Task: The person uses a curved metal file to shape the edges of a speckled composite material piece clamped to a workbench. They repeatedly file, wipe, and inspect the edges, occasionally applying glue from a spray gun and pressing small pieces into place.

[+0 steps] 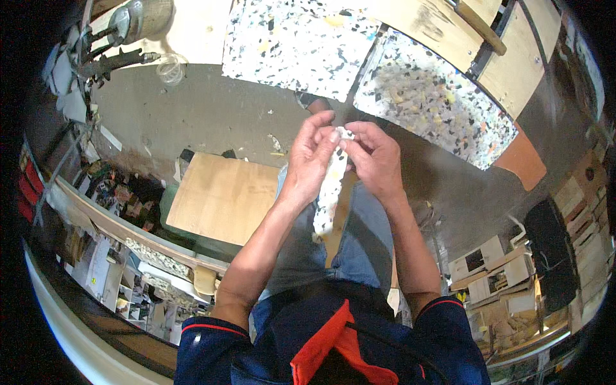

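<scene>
Your left hand (309, 154), right hand (377, 160) pinch one end of speckled foam strip (331, 187); work gently, it may tear.

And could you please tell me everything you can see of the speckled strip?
The strip is long, narrow and whitish, with black flecks and a few faint yellowish patches; it looks like soft foam made of pressed scraps. Its far end is pinched between the fingertips of the left hand and right hand. From there it slants toward the person and slightly left, over the lap, its near end uneven. Whether it touches the jeans is unclear.
</scene>
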Demonstrator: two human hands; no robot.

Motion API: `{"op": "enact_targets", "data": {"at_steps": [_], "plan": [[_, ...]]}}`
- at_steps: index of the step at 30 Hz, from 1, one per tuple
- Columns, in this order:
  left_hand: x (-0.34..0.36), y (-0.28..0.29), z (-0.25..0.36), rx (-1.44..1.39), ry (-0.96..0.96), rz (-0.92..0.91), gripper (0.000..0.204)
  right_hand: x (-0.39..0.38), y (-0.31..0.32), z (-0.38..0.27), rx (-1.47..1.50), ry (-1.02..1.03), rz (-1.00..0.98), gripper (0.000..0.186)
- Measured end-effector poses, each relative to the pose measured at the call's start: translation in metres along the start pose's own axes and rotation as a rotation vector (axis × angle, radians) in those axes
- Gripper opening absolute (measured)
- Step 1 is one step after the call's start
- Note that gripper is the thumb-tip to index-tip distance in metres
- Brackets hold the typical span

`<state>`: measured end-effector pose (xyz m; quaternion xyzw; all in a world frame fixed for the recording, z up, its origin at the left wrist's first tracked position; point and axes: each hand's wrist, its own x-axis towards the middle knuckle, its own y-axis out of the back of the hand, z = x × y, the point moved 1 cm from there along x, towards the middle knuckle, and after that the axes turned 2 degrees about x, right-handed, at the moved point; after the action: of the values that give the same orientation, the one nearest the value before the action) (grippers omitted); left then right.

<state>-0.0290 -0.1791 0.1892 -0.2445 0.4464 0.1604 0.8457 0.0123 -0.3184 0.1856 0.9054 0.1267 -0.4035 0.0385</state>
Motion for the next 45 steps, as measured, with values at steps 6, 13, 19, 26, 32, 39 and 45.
{"op": "enact_targets", "data": {"at_steps": [6, 13, 19, 26, 32, 39, 45], "plan": [[-0.009, -0.007, -0.014, 0.183, 0.084, -0.063, 0.051, 0.027, 0.035, 0.004, 0.088, 0.047, 0.025, 0.022], [-0.010, -0.023, -0.042, 0.088, 0.071, 0.057, 0.023, 0.042, 0.064, -0.001, -0.030, 0.038, -0.119, 0.027], [-0.002, -0.033, -0.059, 0.175, -0.162, 0.170, 0.018, 0.059, 0.073, -0.019, -0.122, 0.049, -0.432, 0.028], [-0.006, -0.045, -0.057, 0.752, -0.321, 0.522, 0.023, 0.060, 0.065, -0.018, -0.173, -0.009, -0.421, 0.037], [-0.002, -0.048, -0.085, 0.733, -0.492, 0.463, 0.027, 0.055, 0.069, 0.010, -0.112, -0.022, -0.337, 0.035], [-0.002, -0.045, -0.102, 0.409, -0.444, 0.471, 0.032, 0.052, 0.074, 0.007, -0.173, 0.066, -0.414, 0.034], [-0.006, -0.046, -0.088, 0.234, -0.316, 0.421, 0.027, 0.050, 0.068, 0.004, -0.116, 0.061, -0.358, 0.036]]}}
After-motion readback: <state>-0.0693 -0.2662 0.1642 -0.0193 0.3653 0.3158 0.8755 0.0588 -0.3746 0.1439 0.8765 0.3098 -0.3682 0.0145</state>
